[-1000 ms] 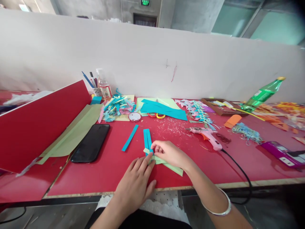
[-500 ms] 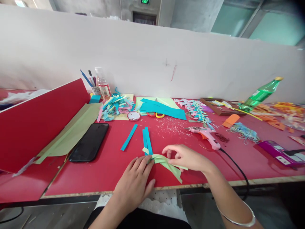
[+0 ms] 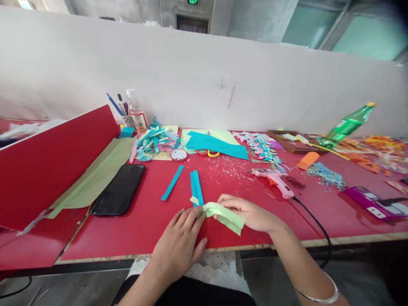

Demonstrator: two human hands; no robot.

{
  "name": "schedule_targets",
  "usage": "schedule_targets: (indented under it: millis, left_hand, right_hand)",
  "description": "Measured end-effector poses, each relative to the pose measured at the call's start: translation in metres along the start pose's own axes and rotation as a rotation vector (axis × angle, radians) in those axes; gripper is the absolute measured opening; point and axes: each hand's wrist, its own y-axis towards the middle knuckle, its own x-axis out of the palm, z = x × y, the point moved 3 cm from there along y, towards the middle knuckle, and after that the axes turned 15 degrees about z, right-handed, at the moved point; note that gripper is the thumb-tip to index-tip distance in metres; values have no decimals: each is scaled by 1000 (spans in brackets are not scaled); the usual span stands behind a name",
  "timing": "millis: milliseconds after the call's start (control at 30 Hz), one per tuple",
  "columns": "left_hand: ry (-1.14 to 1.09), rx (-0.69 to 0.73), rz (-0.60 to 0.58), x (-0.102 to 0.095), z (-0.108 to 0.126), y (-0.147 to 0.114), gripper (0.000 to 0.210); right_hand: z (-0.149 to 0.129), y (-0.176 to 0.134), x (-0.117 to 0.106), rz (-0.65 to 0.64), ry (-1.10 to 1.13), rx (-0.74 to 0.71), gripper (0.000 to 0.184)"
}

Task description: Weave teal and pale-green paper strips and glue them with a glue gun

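At the far left of the frame a red board (image 3: 47,165) leans up off the table (image 3: 153,231), with green paper (image 3: 95,178) tucked along its lower edge. Just right of that paper a phone (image 3: 119,190) lies face up, set aside from the work. At upper centre-left a pen cup (image 3: 127,120) and a small bottle (image 3: 137,114) stand against the wall, beside a heap of scraps (image 3: 156,142). A loose blue strip (image 3: 173,182) lies slanted near the middle. Right of it, two blue strips (image 3: 196,187) run side by side toward the lower centre, where they meet the green strips (image 3: 225,214). The left hand (image 3: 180,244) lies flat and spread, its fingertips pressing the joint, likely to keep the strips from sliding. The right hand (image 3: 251,212) is curled around the green strips from behind, lifting their free end off the table, as if folding them over. Further right lie a glue gun (image 3: 274,178), its cord trailing off the edge, and a tilted green bottle (image 3: 347,125) at upper right.
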Motion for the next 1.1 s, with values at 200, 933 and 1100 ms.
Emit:
schedule_targets:
  millis: [200,933,1100]
  left_hand:
    - [-5,15,22,0,0,0,43]
    - [7,-3,8,0,0,-1,43]
    - [3,0,-5,0,0,0,42]
  right_hand:
    - [-4,-12,14,133,-302,-16,14]
    - [30,-2,-2,389,-219,76,60]
    - [34,4,-3,514,-231,66,66]
